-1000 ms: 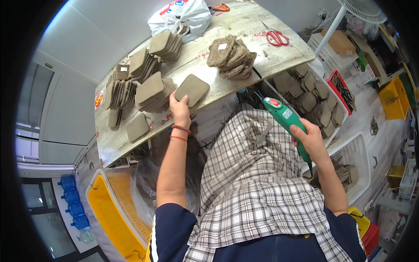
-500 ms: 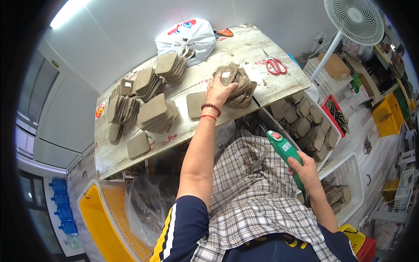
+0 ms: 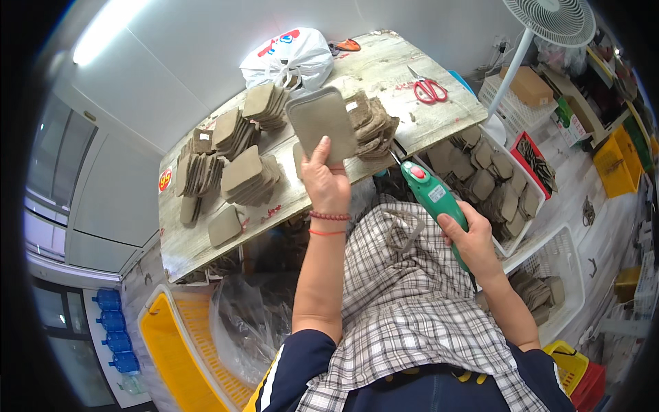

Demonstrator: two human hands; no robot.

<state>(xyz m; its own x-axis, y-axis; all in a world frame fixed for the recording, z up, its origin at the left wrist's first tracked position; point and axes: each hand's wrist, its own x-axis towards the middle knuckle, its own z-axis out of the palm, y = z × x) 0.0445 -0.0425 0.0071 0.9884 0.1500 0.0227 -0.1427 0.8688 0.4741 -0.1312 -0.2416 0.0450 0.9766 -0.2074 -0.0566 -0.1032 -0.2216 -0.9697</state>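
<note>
My left hand (image 3: 327, 182) grips a brown-grey square pad (image 3: 322, 120) with rounded corners by its lower edge, thumb on its face, raised above the table. Just right of it a pile of rough-edged pads (image 3: 374, 123) rests on the table (image 3: 384, 58). My right hand (image 3: 472, 237) is wrapped round a green electric hand tool (image 3: 436, 196) with a red button. Its thin metal tip points up toward the table's front edge, apart from the held pad. Several pad stacks (image 3: 240, 175) stand at the table's left, with a single pad (image 3: 224, 226) near the front edge.
Red-handled scissors (image 3: 429, 89) and a tied white plastic bag (image 3: 288, 58) lie toward the back of the table. A crate of pads (image 3: 478, 175) and a red box (image 3: 519, 154) stand to the right. A yellow basket (image 3: 171, 329) is at lower left, a fan (image 3: 552, 17) at upper right.
My left hand has come off the pile toward me and left, now holding up one pad. My right hand has brought the tool slightly up and left. The view has shifted a little.
</note>
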